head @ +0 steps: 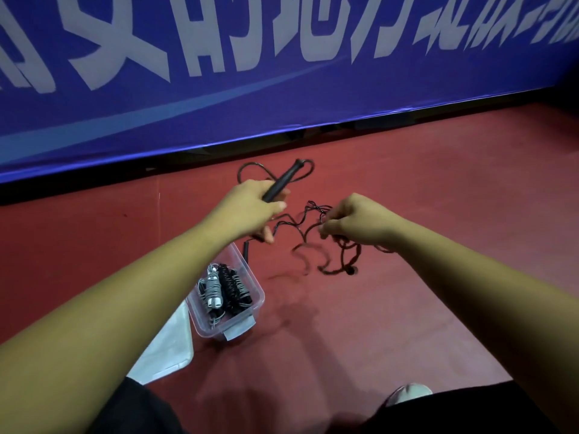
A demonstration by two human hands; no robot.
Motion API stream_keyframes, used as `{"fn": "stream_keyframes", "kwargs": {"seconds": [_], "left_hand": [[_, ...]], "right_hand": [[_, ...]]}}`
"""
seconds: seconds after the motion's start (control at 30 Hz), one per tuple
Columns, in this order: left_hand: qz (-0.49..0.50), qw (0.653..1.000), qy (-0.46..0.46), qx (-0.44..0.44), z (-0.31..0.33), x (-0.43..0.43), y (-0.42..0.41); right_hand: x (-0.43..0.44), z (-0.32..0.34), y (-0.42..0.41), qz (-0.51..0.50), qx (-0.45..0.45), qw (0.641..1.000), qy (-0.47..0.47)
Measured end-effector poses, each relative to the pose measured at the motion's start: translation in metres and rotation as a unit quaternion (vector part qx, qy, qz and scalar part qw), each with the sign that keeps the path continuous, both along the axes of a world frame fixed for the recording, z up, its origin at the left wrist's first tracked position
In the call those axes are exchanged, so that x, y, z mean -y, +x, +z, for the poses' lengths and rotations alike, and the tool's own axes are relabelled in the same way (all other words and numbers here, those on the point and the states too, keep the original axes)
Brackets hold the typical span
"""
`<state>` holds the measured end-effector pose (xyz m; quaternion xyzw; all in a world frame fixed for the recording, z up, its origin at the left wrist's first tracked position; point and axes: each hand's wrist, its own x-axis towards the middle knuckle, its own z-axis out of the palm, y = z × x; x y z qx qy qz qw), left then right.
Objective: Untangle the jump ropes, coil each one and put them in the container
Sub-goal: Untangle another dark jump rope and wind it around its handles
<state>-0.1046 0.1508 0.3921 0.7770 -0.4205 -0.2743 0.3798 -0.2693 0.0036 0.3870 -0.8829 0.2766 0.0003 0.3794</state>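
Dangling rope loops (332,271) blurred; banner lettering (105,42) cut off at top.

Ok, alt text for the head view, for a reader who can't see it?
Two bare hands hold a tangled black jump rope over a red floor: the left hand grips its handle, the right hand pinches the cord. Below, a clear container holds two coiled ropes.

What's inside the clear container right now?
The clear container holds two coiled jump ropes side by side: a grey rope and a black rope. Anything beneath them is covered.
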Motion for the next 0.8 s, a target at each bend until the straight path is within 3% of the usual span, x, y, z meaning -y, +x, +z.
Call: {"fn": "stream_keyframes", "kwargs": {"seconds": [0.07, 0.23, 0.5, 0.8], "left_hand": [[-0.032, 0.994, -0.028, -0.102, 0.002, 0.003, -0.015], [-0.061, 0.987, -0.051, -0.138, -0.004, 0.002, -0.02], [0.164, 0.957, -0.117, -0.207, -0.01, 0.011, 0.008], [0.267, 0.932, -0.088, -0.231, -0.028, 0.005, 0.052]], "right_hand": [[-0.012, 0.007, 0.005, 0.01, 0.043, 0.998, 0.033], [-0.019, 0.019, 0.003, 0.031, 0.121, 0.988, 0.091], [0.012, -0.011, -0.007, 0.001, -0.009, 0.999, 0.032], [0.025, -0.029, -0.024, 0.051, -0.125, 0.99, -0.031]]}}
